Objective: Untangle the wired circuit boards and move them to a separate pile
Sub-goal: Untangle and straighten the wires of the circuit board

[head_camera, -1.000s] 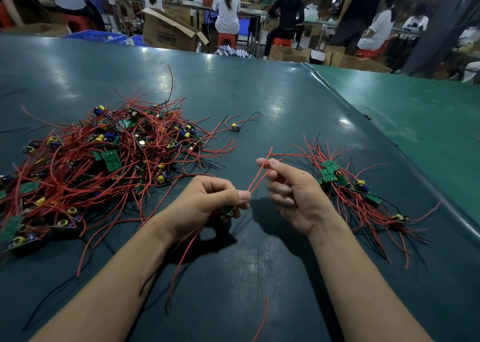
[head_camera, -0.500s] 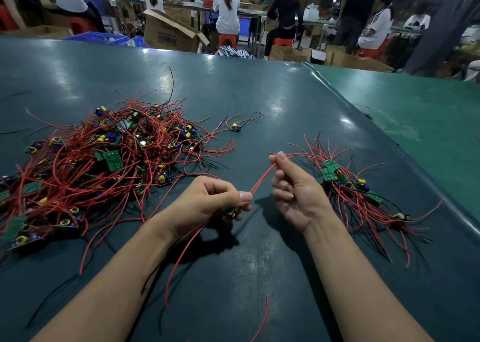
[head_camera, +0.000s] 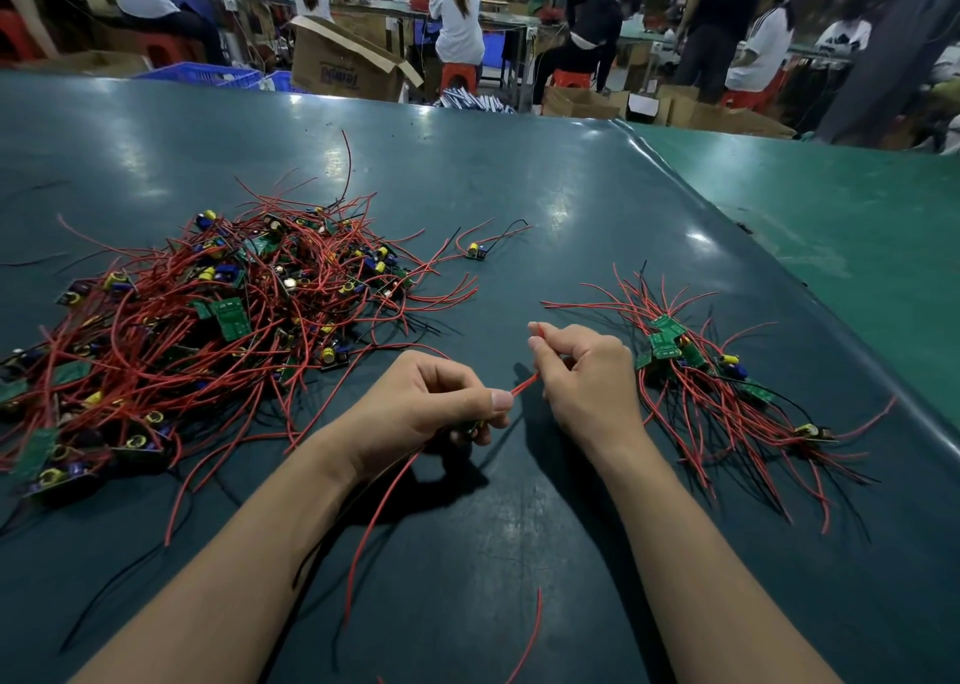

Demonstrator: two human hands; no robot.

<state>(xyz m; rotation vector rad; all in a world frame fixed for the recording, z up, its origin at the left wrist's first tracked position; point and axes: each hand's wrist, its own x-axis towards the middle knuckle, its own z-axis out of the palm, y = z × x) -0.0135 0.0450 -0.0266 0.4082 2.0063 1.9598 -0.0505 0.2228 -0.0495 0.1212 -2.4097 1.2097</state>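
A big tangle of red-wired circuit boards [head_camera: 208, 319] lies at the left of the dark table. A smaller sorted pile [head_camera: 711, 371] of the same boards lies at the right. My left hand [head_camera: 431, 402] grips a small circuit board [head_camera: 472, 427], mostly hidden under the fingers, with red and black wires trailing down toward me. A red wire [head_camera: 522, 386] from that board runs up to my right hand [head_camera: 582, 371], whose curled fingers pinch it; the wire's tip shows above the forefinger.
A single wired board [head_camera: 475, 252] lies apart behind the hands. A loose red wire [head_camera: 530, 636] lies near the front. The dark mat [head_camera: 519, 189] meets a green table [head_camera: 831, 205] on the right. Seated people and cardboard boxes [head_camera: 343, 67] are beyond the far edge.
My right hand has curled its fingers round the red wire and slid along it, nearer to the left hand. The left hand has stayed put with the board.
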